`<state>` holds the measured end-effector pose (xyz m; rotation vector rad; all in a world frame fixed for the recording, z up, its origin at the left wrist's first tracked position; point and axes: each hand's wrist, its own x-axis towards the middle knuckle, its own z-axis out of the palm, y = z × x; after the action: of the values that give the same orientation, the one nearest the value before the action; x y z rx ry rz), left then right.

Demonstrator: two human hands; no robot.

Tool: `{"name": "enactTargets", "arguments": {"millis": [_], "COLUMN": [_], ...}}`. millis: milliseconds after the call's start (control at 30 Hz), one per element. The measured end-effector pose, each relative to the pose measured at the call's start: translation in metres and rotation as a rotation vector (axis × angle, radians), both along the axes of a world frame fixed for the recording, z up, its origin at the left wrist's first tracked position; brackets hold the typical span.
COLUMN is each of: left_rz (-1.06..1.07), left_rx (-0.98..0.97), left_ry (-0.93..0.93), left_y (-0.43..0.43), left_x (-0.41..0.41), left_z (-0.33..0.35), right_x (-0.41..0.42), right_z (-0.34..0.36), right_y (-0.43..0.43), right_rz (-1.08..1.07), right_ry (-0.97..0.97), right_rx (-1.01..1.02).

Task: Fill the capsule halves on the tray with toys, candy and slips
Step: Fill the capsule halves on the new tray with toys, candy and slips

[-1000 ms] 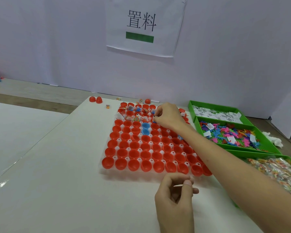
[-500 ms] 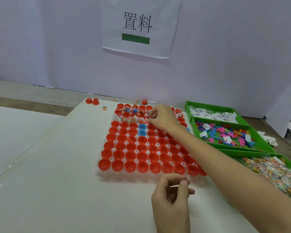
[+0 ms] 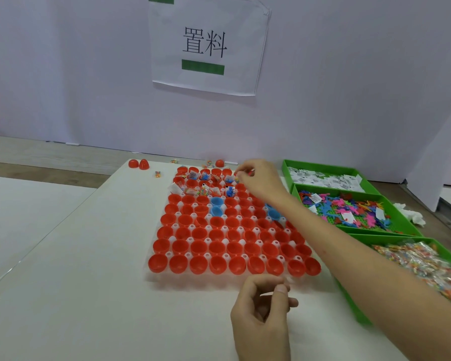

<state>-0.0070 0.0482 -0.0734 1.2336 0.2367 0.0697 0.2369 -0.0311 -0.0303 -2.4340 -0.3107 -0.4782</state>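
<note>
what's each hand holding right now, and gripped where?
Right hand: fingertips pinch a small item with a red bit, too small to name. Left hand: thumb and forefinger pinched together, maybe on a thin pale slip; cannot tell.

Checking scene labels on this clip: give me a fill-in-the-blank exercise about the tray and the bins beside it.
1. The green bin nearest the wall holds white paper ____.
2. The middle bin holds colourful plastic ____.
3. On the tray, most capsule halves are red; a few are ____.

Missing words: slips; toys; blue.
</note>
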Motion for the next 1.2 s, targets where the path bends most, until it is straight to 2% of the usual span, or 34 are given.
{"name": "enactTargets", "arguments": {"millis": [167,267,333,400,500,833,1200], "left_rz": [-0.009,-0.027,-0.031,-0.04,-0.057,-0.059,-0.064], "left_rx": [-0.002,0.008,0.016,0.013,0.006,0.004,-0.011], "left_ry": [-0.006,-0.011,-0.014,-0.02,-0.029,-0.05,-0.059], "left_y": [-0.001,-0.002,-0.003,-0.004,-0.006,-0.008,-0.008], "left_x": [0.0,0.0,0.001,0.001,0.001,-0.002,-0.001], "left_z": [-0.001,-0.002,-0.003,-0.004,-0.005,-0.005,-0.005], "right_x": [0.014,0.02,0.019,0.019,0.021,0.026,0.021], "right_z": [0.016,0.013,0.008,0.003,0.003,-0.001,-0.005], "right_y": [-0.073,-0.135,-0.169,-0.19,-0.196,-0.187,-0.196], "right_rz": [-0.284,-0.575,-0.696,-0.696,-0.674,-0.735,-0.686], "right_ry": [-0.005,0.144,0.294,0.416,0.462,0.36,0.181], "right_rx": [0.012,-0.166,-0.216,-0.158,-0.069,0.171,0.263]}}
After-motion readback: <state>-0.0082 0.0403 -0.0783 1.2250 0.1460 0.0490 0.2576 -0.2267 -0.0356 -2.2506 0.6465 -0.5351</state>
